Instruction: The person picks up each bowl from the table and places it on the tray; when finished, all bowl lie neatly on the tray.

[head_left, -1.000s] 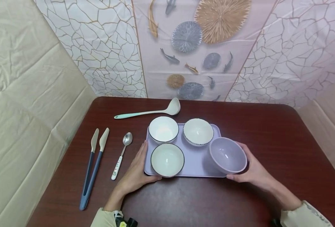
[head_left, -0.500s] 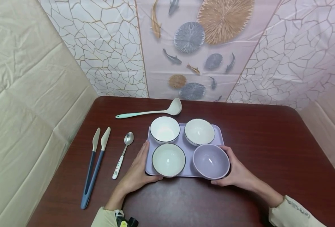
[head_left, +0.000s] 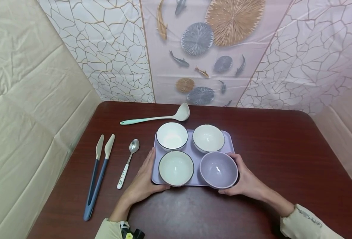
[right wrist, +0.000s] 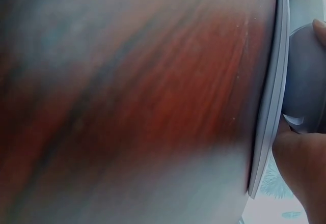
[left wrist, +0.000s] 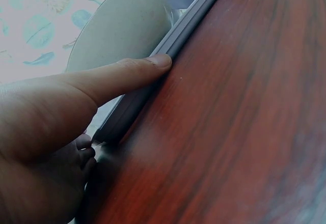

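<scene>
My left hand [head_left: 144, 181] holds the near left corner of the lilac tray [head_left: 229, 142]. Its fingers lie along the left side, and the thumb [left wrist: 145, 65] presses the front edge in the left wrist view. With my right hand [head_left: 246, 181] I grip a purple bowl [head_left: 218, 169] by its right side, over the tray's near right corner. In the right wrist view the purple bowl [right wrist: 305, 81] overlaps the tray just inside its rim [right wrist: 270, 102]. A pale bowl with a dark rim [head_left: 176, 168] sits beside it at the near left.
Two white bowls, one at the far left [head_left: 172, 136] and one at the far right [head_left: 208, 138], occupy the tray's back half. Behind it lies a ladle [head_left: 180, 113]. To the left are a spoon [head_left: 127, 164] and blue-handled tongs [head_left: 96, 186] on the dark wooden table [head_left: 277, 142].
My right hand has brought the purple bowl leftward and toward me, from the tray's right edge to beside the dark-rimmed bowl. My left hand stays at the tray corner.
</scene>
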`<act>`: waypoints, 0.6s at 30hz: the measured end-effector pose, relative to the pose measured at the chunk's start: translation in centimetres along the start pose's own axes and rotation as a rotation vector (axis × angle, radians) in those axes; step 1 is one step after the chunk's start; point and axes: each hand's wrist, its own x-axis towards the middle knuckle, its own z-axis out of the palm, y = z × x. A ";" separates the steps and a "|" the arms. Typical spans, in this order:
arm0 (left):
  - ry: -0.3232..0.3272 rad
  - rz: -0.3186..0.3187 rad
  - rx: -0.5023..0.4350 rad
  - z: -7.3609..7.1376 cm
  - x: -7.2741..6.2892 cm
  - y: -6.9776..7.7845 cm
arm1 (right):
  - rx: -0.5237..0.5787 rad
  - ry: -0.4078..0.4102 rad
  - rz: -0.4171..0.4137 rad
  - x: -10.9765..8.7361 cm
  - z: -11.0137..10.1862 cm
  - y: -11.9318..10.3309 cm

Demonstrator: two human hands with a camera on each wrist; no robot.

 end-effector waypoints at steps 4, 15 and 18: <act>0.000 -0.002 -0.003 0.0 0.0 0.0 | -0.014 0.002 -0.007 0.1 0.2 0.0; 0.003 0.000 -0.004 0.1 0.0 0.1 | -0.030 0.010 -0.024 0.3 0.7 0.0; 0.011 0.008 -0.005 0.1 0.0 0.1 | -0.035 0.009 -0.026 0.3 0.7 0.1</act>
